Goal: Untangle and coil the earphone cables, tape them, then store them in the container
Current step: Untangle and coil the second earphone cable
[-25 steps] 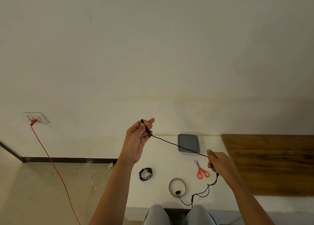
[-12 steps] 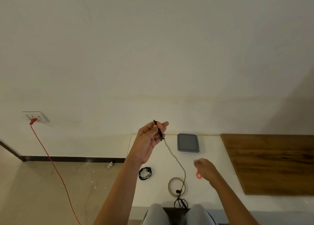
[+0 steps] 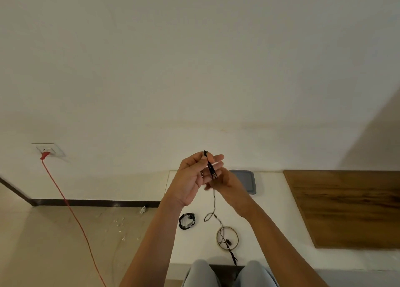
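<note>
Centre of the frame: we hold our left hand (image 3: 194, 182) raised in front of a pale wall, thumb pressing one end of a thin black earphone cable (image 3: 210, 167) against nearly straight fingers. We judge that this anchors the end so loops can be wound round the hand. Our right hand (image 3: 227, 184) sits just behind and to the lower right, touching the strand. It is blurred, so we cannot tell whether it pinches the cable.

The rest of the cable hangs slack to the white tabletop (image 3: 270, 200) at lower centre. It crosses a beige ring-shaped roll of tape (image 3: 227, 227) and trails off the near edge. To the left lies a small coiled bundle of black earphone cable (image 3: 184, 224), probably finished. A grey rectangular plastic container (image 3: 251, 182) waits behind our right hand, within reach for storing.
</note>
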